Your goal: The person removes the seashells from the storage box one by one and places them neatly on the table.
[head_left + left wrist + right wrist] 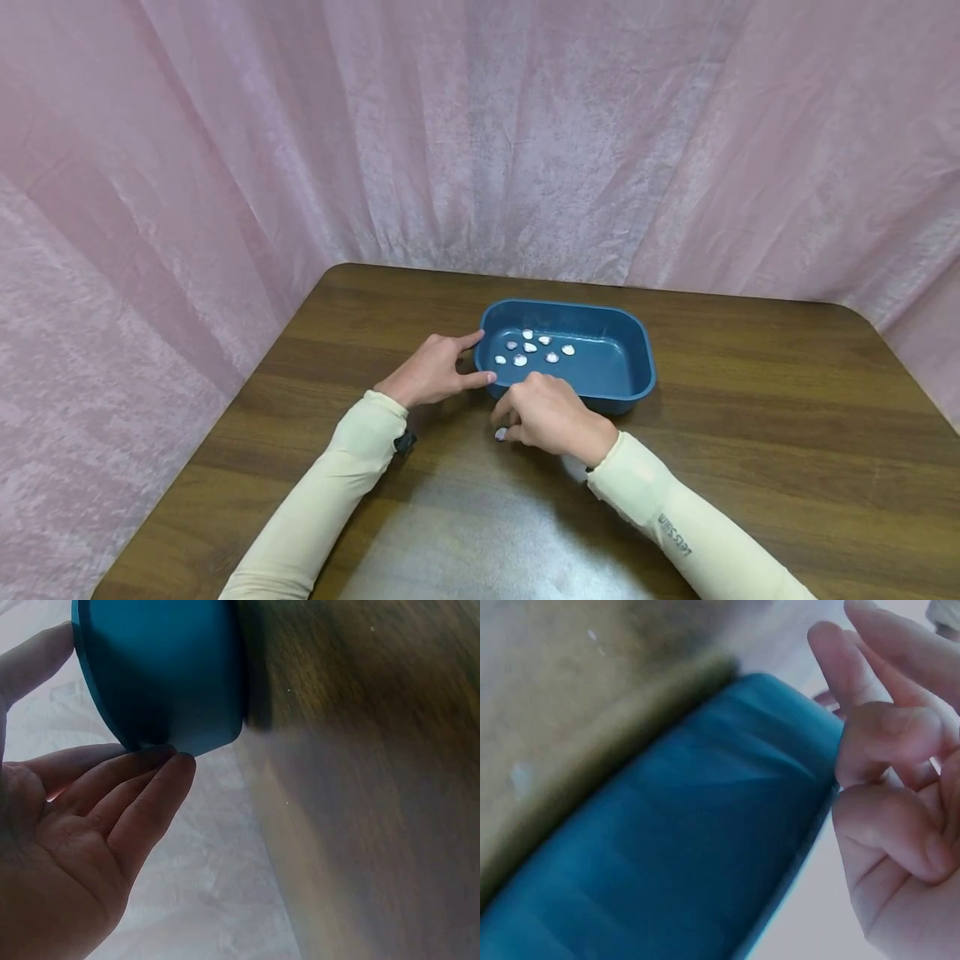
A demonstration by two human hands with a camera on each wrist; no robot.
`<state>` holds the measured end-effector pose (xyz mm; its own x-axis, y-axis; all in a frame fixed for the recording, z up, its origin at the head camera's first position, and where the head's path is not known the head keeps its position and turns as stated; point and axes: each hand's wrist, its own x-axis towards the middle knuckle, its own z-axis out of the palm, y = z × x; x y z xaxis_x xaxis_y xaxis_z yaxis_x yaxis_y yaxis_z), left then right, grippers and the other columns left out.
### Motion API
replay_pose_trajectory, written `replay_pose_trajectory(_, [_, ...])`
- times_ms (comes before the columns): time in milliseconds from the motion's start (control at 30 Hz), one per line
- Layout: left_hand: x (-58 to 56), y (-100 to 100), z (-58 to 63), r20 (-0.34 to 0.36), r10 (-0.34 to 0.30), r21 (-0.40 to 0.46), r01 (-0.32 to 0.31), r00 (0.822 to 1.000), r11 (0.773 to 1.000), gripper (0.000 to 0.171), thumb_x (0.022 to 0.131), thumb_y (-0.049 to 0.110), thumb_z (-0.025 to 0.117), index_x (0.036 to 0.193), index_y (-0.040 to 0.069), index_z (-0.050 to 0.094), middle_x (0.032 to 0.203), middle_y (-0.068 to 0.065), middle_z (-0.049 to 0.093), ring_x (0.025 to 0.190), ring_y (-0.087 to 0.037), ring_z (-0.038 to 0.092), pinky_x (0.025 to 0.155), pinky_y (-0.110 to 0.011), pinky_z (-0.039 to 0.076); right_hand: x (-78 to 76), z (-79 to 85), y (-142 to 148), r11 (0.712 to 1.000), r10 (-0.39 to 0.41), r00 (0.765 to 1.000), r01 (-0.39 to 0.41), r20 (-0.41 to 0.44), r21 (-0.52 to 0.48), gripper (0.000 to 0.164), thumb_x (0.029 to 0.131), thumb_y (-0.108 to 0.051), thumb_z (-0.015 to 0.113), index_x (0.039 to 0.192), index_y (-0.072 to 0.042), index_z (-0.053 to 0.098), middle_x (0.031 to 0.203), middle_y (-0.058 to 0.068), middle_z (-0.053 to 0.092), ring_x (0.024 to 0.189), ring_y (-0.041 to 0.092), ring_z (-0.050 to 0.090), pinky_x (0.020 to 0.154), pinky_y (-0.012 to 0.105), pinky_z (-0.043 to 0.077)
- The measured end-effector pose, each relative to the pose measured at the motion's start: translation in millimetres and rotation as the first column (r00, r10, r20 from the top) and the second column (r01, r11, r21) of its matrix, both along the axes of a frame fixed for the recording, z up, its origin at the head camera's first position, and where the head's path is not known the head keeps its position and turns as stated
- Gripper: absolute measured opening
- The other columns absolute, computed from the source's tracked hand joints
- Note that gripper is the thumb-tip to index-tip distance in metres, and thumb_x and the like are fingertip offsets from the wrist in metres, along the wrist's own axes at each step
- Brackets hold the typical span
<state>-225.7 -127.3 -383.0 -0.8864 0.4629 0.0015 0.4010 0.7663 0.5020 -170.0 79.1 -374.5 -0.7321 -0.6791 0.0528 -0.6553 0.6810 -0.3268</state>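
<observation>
A blue rectangular plastic tub (607, 367) stands on the table with several small, pale, shell-like pieces (552, 357) scattered over the left half of its floor. At its left end is my left hand (433, 369), thumb and fingers spread and nearly straight. The left wrist view has these fingertips (176, 761) against the tub's outer wall (165, 675). My right hand (551, 414) is in front of the tub's near side, pinching one whitish-purple shell-like piece (501, 433) between thumb and finger. In the right wrist view that hand's fingers (900, 742) are curled; the piece cannot be made out.
The brown wooden table (787, 400) extends on both sides of the tub. A pink velvety curtain (480, 142) hangs behind it and along the left side. A dark band (405, 442) is on the left wrist.
</observation>
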Motion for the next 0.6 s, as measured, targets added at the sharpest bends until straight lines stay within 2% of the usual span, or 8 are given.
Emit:
replay_pose_trajectory(133, [-0.1,0,0.3,-0.009,-0.008,0.002,0.008,1.000,1.000,0.081,0.090,0.048,0.072,0.152,0.006,0.043,0.145,-0.019,0.056,0.091,-0.021,0.064,0.091,-0.035,0.055,-3.0,10.2,6,0.998,0.040,0.999,-0.038,0.021,-0.058,0.020,0.078,-0.017,0.086,0.098,-0.015,0.082,0.070,-0.007,0.075,0.061,-0.004,0.062,0.056,0.018,0.051])
replay_pose_trajectory(233, [-0.5,0,0.8,-0.014,-0.012,-0.003,0.012,1.000,1.000,0.080,0.090,0.048,0.072,0.152,0.006,0.043,0.146,-0.019,0.056,0.093,-0.021,0.065,0.096,-0.038,0.056,-7.0,15.9,12,0.993,0.082,0.996,-0.078,0.045,-0.086,0.022,0.078,-0.012,0.085,0.100,-0.013,0.082,0.071,-0.008,0.075,0.061,-0.005,0.061,0.058,0.016,0.050])
replay_pose_trajectory(333, [-1.0,0,0.9,-0.021,-0.015,-0.007,0.015,1.000,1.000,0.080,0.090,0.048,0.072,0.152,0.005,0.043,0.145,-0.018,0.056,0.108,-0.022,0.068,0.101,-0.041,0.055,-11.4,21.1,19,0.990,0.104,0.993,-0.098,0.054,-0.101,0.022,0.080,-0.013,0.084,0.101,-0.014,0.081,0.072,-0.010,0.074,0.063,-0.006,0.060,0.061,0.015,0.050])
replay_pose_trajectory(433, [-1.5,0,0.1,-0.029,-0.023,-0.003,0.023,0.999,1.000,0.080,0.091,0.048,0.071,0.152,0.004,0.043,0.146,-0.018,0.056,0.125,-0.024,0.064,0.105,-0.043,0.054,-16.9,25.5,26,0.988,0.110,0.994,-0.107,0.027,-0.111,0.021,0.080,-0.014,0.084,0.101,-0.015,0.081,0.070,-0.011,0.073,0.062,-0.006,0.058,0.062,0.016,0.050])
replay_pose_trajectory(600, [-0.6,0,-0.9,-0.020,-0.030,0.001,0.030,0.999,1.000,0.080,0.091,0.048,0.071,0.152,0.004,0.043,0.146,-0.018,0.056,0.131,-0.026,0.060,0.107,-0.043,0.053,-27.5,29.8,38,0.990,0.085,0.995,-0.078,0.053,-0.120,0.021,0.081,-0.015,0.083,0.102,-0.016,0.081,0.074,-0.009,0.074,0.052,-0.004,0.052,0.056,0.017,0.048])
